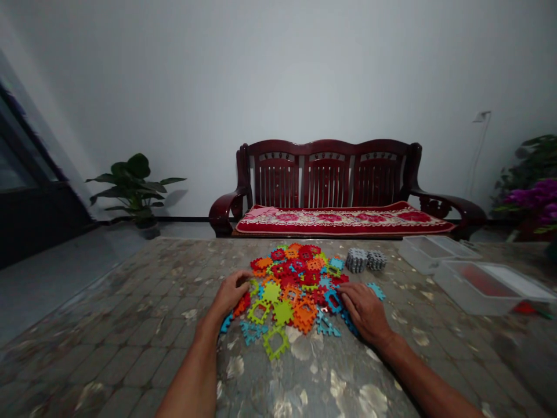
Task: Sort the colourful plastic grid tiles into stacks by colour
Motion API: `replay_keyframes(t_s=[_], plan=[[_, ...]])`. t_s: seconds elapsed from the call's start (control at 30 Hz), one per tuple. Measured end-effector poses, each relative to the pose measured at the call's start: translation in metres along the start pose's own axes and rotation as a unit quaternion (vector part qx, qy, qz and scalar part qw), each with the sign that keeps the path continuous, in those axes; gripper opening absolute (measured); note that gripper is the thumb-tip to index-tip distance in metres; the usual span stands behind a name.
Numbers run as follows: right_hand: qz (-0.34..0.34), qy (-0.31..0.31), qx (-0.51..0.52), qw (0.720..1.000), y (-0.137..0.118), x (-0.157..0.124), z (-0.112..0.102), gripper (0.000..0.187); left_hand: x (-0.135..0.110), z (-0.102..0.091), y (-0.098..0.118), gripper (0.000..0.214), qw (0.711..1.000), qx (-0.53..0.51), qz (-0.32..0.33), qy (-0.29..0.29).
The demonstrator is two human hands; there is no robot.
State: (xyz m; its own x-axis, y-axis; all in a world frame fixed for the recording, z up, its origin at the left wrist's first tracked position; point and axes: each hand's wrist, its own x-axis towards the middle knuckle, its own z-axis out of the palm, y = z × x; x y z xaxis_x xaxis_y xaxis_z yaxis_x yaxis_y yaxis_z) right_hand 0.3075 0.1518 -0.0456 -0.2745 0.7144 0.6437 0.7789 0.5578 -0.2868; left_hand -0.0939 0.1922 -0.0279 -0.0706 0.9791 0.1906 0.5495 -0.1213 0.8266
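Observation:
A loose pile of flat plastic building pieces with toothed edges (289, 278) lies on the table, in red, orange, lime green and blue. My left hand (230, 296) rests at the pile's left edge, fingers slightly bent and apart, beside red and blue pieces partly hidden by it. On the right edge, my right hand (365, 309) lies with fingers stretched out over the blue pieces, next to a blue frame piece (333, 301). Nearest to me are a lime green frame piece (268, 349) and a blue triangular piece (326, 325). Neither hand visibly holds anything.
Two stacks of grey toothed pieces (357, 260) stand behind my right hand. Farther right are a clear plastic box (461, 290) with red inside and another clear tray-like part (415, 255). The patterned tabletop (130, 313) reaches toward a wooden bench (326, 174).

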Motion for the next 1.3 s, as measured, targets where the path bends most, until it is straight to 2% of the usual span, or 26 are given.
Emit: replay_keyframes(t_s=[0.13,0.23,0.3,0.47,0.57,0.63,0.7,0.83,1.03,1.17,1.3], plan=[[0.007,-0.001,-0.002,1.000,0.001,0.000,0.001,0.036,0.000,0.000,0.007,0.036,0.999,-0.027,0.002,-0.024],[0.017,0.007,-0.004,1.000,0.002,0.000,0.002,0.037,0.002,0.005,0.018,0.037,0.999,0.002,0.026,-0.022],[0.017,0.010,-0.005,1.000,0.003,0.000,0.003,0.037,0.006,0.017,0.030,0.036,0.996,0.044,0.069,-0.024],[0.022,0.017,-0.014,1.000,0.004,0.000,0.004,0.035,0.020,0.063,0.061,0.046,0.968,0.156,0.177,-0.091],[0.030,0.022,-0.021,0.999,0.005,0.000,0.006,0.035,0.024,0.082,0.070,0.059,0.944,0.229,0.177,-0.158],[0.034,0.024,-0.025,0.999,0.007,0.000,0.006,0.034,0.023,0.084,0.070,0.064,0.933,0.254,0.175,-0.186],[0.037,0.024,-0.028,0.999,0.007,0.000,0.007,0.034,0.019,0.079,0.066,0.061,0.931,0.256,0.190,-0.178],[0.030,0.016,-0.031,0.999,0.006,-0.001,0.007,0.034,0.012,0.058,0.057,0.042,0.935,0.229,0.227,-0.150],[0.022,0.004,-0.022,1.000,0.004,0.000,0.005,0.033,0.002,0.026,0.048,0.028,0.933,0.236,0.220,-0.161],[0.038,0.004,-0.010,0.999,0.005,0.005,0.007,0.035,-0.001,0.010,0.043,0.027,0.940,0.220,0.196,-0.172],[0.032,-0.003,0.004,0.999,0.000,0.018,0.012,0.033,0.005,0.000,0.033,0.024,0.961,0.173,0.141,-0.162]])
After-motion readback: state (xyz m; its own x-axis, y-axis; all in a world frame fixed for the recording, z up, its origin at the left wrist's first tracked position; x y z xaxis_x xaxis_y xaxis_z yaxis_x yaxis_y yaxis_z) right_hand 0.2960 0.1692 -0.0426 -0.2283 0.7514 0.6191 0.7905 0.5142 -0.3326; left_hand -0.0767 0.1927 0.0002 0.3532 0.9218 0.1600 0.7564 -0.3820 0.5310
